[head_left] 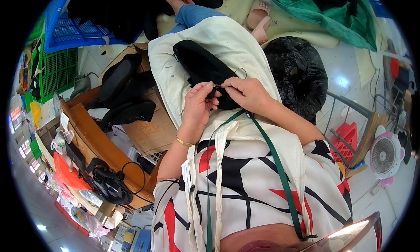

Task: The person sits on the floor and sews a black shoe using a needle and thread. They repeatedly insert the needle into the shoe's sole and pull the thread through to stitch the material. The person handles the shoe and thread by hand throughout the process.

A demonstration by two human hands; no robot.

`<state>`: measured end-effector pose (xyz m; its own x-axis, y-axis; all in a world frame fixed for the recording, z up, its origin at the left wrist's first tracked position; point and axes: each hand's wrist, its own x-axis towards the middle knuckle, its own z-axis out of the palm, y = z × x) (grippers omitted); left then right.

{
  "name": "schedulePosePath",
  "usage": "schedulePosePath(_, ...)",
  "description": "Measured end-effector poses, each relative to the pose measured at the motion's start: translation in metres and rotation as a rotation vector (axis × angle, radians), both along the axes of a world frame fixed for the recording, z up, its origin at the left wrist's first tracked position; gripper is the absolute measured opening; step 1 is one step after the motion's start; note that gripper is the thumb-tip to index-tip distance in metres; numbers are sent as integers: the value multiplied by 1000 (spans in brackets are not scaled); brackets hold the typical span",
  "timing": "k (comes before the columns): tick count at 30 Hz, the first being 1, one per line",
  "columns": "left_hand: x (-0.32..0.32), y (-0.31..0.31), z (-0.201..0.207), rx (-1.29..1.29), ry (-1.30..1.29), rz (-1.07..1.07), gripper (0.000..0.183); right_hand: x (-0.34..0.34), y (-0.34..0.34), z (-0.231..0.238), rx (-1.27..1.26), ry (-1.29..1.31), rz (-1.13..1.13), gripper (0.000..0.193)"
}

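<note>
A soft black cloth piece (199, 61), shaped like a hat, lies on the white apron (170, 64) over my lap. A tiny pale tag shows on its left edge. My left hand (199, 104) is closed in a pinch at its near end, with dark material among the curled fingers. Opposite it, my right hand (249, 92) pinches too, its fingertips nearly meeting the left ones. Something small and thin sits between the fingertips, too fine to name. A thin dark loop (240, 70), like thread, rises beside the right hand. The green cord (275, 158) hangs down toward my lap.
Several black hat-like pieces (127, 83) rest on a cardboard box (151, 125) at left, by a wooden cabinet (98, 140). To the right are a black plastic bag (297, 72) and a small fan (385, 153). Pink slippers (258, 15) and a blue crate (74, 31) lie beyond.
</note>
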<state>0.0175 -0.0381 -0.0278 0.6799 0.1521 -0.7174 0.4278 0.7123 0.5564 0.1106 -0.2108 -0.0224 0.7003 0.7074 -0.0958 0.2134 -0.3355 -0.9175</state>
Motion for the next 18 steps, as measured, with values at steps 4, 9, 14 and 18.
schedulePosePath(4,-1,-3,2,91,-22,-24,17,2,1,2,-10,57,4,14)
schedulePosePath(9,-7,-5,-1,159,-97,-9,18,3,1,9,-36,406,17,13)
schedulePosePath(14,-8,-9,3,211,-114,8,16,1,4,7,-38,660,1,12)
schedulePosePath(18,-11,-9,2,260,-138,-40,15,-2,7,1,-29,754,-31,12)
